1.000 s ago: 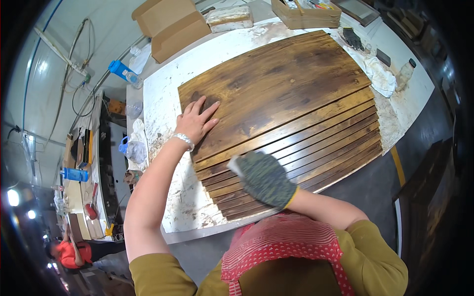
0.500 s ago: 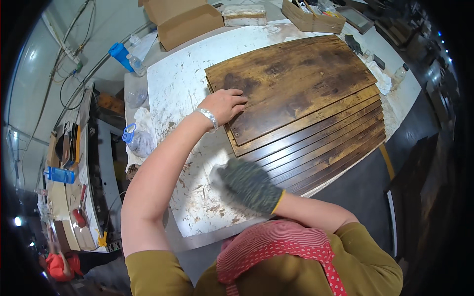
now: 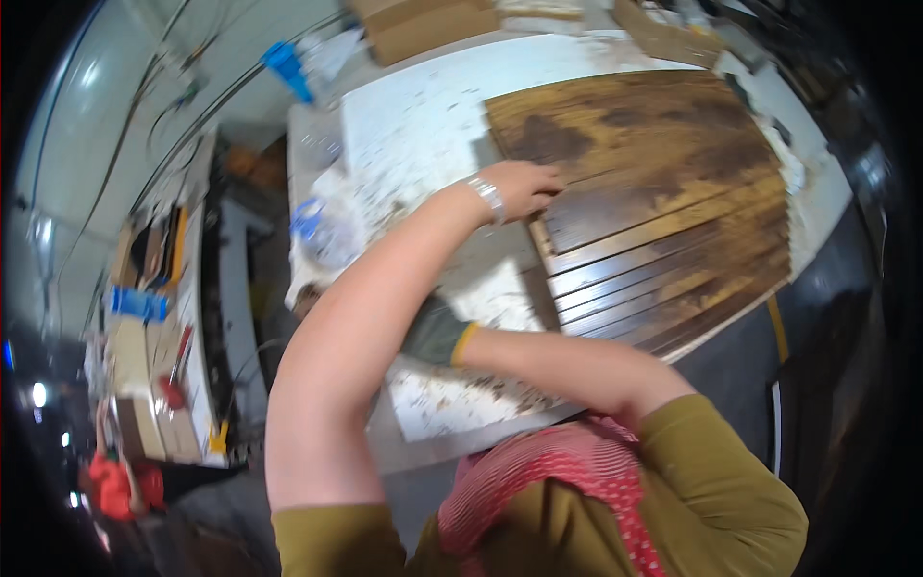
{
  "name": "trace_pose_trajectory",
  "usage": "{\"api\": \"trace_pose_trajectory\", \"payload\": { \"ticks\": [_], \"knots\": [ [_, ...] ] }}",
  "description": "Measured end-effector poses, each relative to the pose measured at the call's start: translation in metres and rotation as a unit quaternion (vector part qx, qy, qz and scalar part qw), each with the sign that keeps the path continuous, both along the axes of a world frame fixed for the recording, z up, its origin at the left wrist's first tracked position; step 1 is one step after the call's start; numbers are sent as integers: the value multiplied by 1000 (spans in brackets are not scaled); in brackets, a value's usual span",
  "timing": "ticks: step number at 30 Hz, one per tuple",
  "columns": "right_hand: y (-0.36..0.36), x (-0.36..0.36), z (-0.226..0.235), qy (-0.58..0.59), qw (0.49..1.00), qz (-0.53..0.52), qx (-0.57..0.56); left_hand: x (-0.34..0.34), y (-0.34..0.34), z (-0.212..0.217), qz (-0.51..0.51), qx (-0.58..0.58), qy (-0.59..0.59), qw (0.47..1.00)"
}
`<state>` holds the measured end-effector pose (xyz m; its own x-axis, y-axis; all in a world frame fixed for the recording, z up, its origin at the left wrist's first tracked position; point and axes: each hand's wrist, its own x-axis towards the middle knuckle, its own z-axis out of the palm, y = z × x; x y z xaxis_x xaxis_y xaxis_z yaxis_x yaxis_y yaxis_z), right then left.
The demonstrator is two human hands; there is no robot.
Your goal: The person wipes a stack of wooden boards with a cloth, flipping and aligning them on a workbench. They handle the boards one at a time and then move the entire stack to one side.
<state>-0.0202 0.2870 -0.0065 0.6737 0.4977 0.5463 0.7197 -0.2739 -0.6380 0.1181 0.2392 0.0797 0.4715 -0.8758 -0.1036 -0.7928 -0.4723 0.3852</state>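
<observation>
A: Entry, head view. Where is the slatted wooden panel [image 3: 663,192]?

B: It lies flat on the white, stained desk [image 3: 423,125], toward the desk's right part. Its slats run from lower left to upper right, and that is its long axis; its near right corner juts past the desk's front edge.

A: Left hand [image 3: 524,188]?

B: Bare, with a bracelet [image 3: 488,199] at the wrist. It rests palm down on the panel's left edge, fingers loosely spread and flat; it grips nothing.

A: Right hand [image 3: 435,332]?

B: In a dark green glove with a yellow cuff. It sits low over the desk, left of the panel and apart from it. The left forearm crosses in front and hides most of it, so I cannot tell whether it is spread or closed, or holding anything.

A: Containers?

B: Cardboard boxes [image 3: 423,24] stand at the desk's far edge; contents not visible. A clear plastic bag [image 3: 322,231] with blue parts lies at the desk's left edge; contents blurred.
</observation>
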Motion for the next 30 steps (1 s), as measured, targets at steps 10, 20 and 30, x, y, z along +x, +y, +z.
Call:
{"api": "trace_pose_trajectory", "payload": {
  "ticks": [10, 20, 30],
  "knots": [
    [-71, -47, -5, -32, 993, 76, -88, -3, 3, 11, 92, -46, -3, 995],
    [-495, -26, 112, 234, 881, -386, 141, 20, -57, -15, 128, -6, -115, 985],
    [-808, 87, 24, 162, 694, -696, -89, 8, -80, -9, 185, 164, -112, 962]
  ]
}}
